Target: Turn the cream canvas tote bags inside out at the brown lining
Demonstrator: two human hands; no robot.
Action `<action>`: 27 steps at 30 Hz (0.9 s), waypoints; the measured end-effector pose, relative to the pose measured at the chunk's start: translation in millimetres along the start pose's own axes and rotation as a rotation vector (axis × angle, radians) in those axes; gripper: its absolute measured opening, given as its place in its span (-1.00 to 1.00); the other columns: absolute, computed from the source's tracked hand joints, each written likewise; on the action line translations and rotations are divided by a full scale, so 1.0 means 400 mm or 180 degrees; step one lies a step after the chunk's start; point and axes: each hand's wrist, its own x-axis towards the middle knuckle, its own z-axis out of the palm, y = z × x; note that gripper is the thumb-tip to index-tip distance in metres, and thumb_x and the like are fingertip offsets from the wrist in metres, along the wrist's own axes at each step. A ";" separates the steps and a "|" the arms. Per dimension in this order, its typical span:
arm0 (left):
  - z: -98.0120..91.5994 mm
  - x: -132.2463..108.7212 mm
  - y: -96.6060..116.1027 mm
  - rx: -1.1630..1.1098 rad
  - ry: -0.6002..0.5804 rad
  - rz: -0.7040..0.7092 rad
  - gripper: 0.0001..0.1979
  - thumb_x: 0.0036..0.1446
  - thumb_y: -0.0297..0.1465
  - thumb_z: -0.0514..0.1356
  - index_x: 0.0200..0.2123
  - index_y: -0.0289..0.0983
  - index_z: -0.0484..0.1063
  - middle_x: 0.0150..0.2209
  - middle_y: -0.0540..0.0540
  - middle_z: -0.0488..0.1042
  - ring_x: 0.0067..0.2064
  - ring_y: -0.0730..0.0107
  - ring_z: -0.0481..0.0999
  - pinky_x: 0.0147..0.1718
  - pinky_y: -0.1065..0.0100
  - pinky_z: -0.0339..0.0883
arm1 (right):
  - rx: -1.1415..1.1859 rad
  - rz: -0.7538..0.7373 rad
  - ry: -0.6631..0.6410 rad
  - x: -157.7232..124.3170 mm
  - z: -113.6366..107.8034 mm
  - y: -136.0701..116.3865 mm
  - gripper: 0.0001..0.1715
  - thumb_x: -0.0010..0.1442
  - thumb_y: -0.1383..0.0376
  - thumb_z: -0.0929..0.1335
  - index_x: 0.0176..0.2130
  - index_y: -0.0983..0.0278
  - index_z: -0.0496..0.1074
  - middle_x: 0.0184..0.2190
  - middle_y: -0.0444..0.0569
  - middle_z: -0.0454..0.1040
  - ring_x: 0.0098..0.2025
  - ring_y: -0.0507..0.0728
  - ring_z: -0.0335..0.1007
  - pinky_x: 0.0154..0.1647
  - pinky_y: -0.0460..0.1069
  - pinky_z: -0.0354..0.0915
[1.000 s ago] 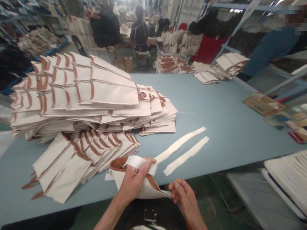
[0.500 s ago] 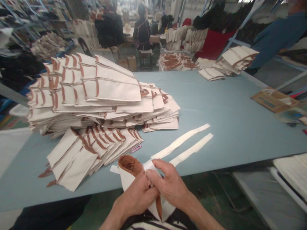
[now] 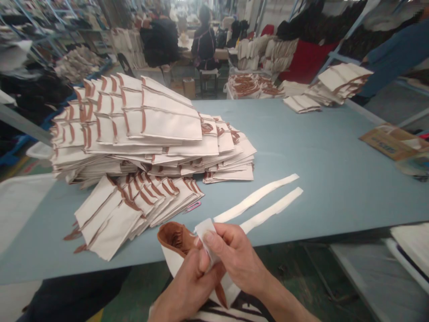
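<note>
A cream fabric piece with a brown lining (image 3: 172,239) hangs at the table's front edge, its brown opening facing up. My left hand (image 3: 192,279) is closed on its upper rim. A small white patch (image 3: 205,230) is pinched between the thumb and fingers of my right hand (image 3: 233,255), right against my left fingertips. Two long cream strips (image 3: 256,197) lie on the table just beyond my right hand. Left of the fabric piece, a pink tool (image 3: 193,206) rests beside a fanned stack of cream pieces with brown edges (image 3: 110,214).
A tall pile of cream pieces (image 3: 161,116) covers the left of the blue-grey table (image 3: 318,156). More pieces (image 3: 342,82) lie at the far right, near a person in blue (image 3: 398,49). A cardboard piece (image 3: 385,143) is at the right edge. Another person (image 3: 204,42) sits beyond.
The white patch has been lifted and shows more of its face between my hands. The brown opening has shifted slightly left, and the whole view has moved a little.
</note>
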 end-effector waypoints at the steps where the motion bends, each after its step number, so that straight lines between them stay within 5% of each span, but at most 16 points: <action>1: -0.005 -0.005 -0.001 -0.0026 -0.0074 -0.0106 -0.73 0.24 -0.16 0.24 -0.31 -0.24 0.56 -0.35 -0.12 0.57 -0.25 0.12 0.56 -0.26 0.27 0.51 | 0.0005 0.0000 -0.0051 -0.002 -0.004 -0.003 -0.33 0.32 -0.23 0.32 -0.30 0.31 0.52 -0.58 -0.14 0.42 -0.55 0.00 0.29 -0.44 -0.09 0.28; 4: -0.039 -0.020 0.000 -0.0042 -0.0030 -0.0385 -0.76 0.13 -0.18 0.25 -0.42 -0.22 0.56 -0.47 -0.06 0.53 -0.40 0.17 0.57 -0.44 0.33 0.44 | -0.0546 -0.0294 0.0092 -0.009 -0.020 -0.014 -0.38 0.40 -0.14 0.27 -0.46 0.24 0.37 -0.60 -0.17 0.37 -0.54 0.00 0.26 -0.44 -0.09 0.23; 8: -0.105 -0.022 0.036 0.0276 0.1111 -0.0171 -0.68 0.00 -0.15 0.26 -0.27 -0.21 0.67 -0.37 -0.09 0.65 -0.33 0.10 0.60 -0.35 0.30 0.46 | -0.1758 -0.0698 0.0189 -0.016 -0.042 -0.028 -0.50 0.48 0.08 0.22 -0.47 0.19 0.28 -0.62 -0.20 0.35 -0.56 0.02 0.26 -0.42 -0.06 0.16; 10: -0.121 -0.014 0.072 0.0547 0.1394 -0.0068 -0.63 0.02 -0.11 0.26 -0.24 -0.21 0.70 -0.37 -0.09 0.66 -0.38 0.15 0.58 -0.38 0.31 0.44 | -0.1951 -0.0627 0.0017 -0.018 -0.049 -0.036 -0.50 0.50 0.10 0.19 -0.47 0.18 0.26 -0.62 -0.21 0.36 -0.57 0.02 0.27 -0.41 -0.05 0.16; 17: -0.090 0.024 0.134 0.0838 0.0867 0.0347 -0.68 0.23 -0.15 0.22 -0.31 -0.22 0.70 -0.45 -0.04 0.65 -0.47 0.30 0.52 -0.44 0.39 0.34 | -0.2355 -0.0533 -0.0186 -0.029 -0.062 -0.061 -0.52 0.52 0.18 0.16 -0.45 0.18 0.27 -0.59 -0.19 0.36 -0.54 0.04 0.27 -0.39 -0.02 0.11; 22: -0.081 0.038 0.137 0.0662 0.0970 0.0171 -0.65 0.19 -0.12 0.24 -0.46 -0.25 0.60 -0.51 -0.04 0.55 -0.47 0.32 0.43 -0.46 0.40 0.31 | -0.2244 -0.0499 -0.0098 -0.025 -0.069 -0.062 -0.54 0.52 0.19 0.18 -0.44 0.18 0.27 -0.63 -0.20 0.36 -0.55 0.05 0.30 -0.38 -0.01 0.12; 27: -0.090 0.046 0.145 0.0336 0.0852 -0.0070 -0.60 0.15 -0.06 0.25 -0.47 -0.29 0.59 -0.54 -0.03 0.50 -0.49 0.37 0.37 -0.50 0.43 0.27 | -0.2010 -0.0260 0.0218 -0.007 -0.077 -0.062 -0.68 0.45 0.13 0.30 -0.32 0.22 0.41 -0.46 -0.15 0.51 -0.41 0.07 0.39 -0.37 -0.04 0.13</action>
